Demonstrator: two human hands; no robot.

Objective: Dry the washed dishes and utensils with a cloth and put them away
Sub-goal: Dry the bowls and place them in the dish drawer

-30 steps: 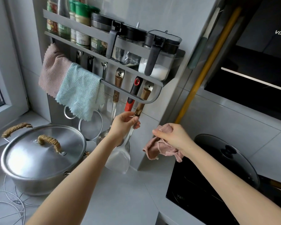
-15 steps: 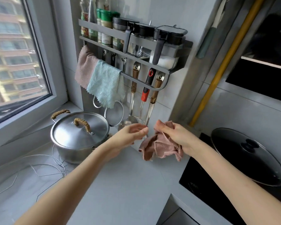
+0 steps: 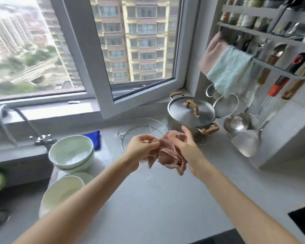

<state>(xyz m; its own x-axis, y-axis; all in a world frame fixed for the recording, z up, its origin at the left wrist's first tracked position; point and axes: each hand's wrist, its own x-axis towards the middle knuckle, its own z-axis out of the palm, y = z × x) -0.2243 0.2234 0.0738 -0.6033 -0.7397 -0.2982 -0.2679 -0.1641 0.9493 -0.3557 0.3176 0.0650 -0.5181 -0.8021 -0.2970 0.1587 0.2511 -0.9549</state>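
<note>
Pinching the cloth (image 3: pixel 167 154) is the left hand (image 3: pixel 139 150), with its fingers curling tight on one bunched edge. The right hand (image 3: pixel 187 147) is touching the other side of the cloth with straight fingers, and the cloth is lying against its palm. The cloth is hanging in the air between both hands, above the counter (image 3: pixel 148 199), near the middle. Bowls (image 3: pixel 70 152) are sitting in stacks on the left. A pot (image 3: pixel 190 113) is standing with its lid on, far behind the hands. A wire stand (image 3: pixel 139 129) is lying just left of it. A spatula (image 3: pixel 246 143) and a ladle (image 3: pixel 238 124) are hanging from the rack (image 3: pixel 264 34) on the right.
</note>
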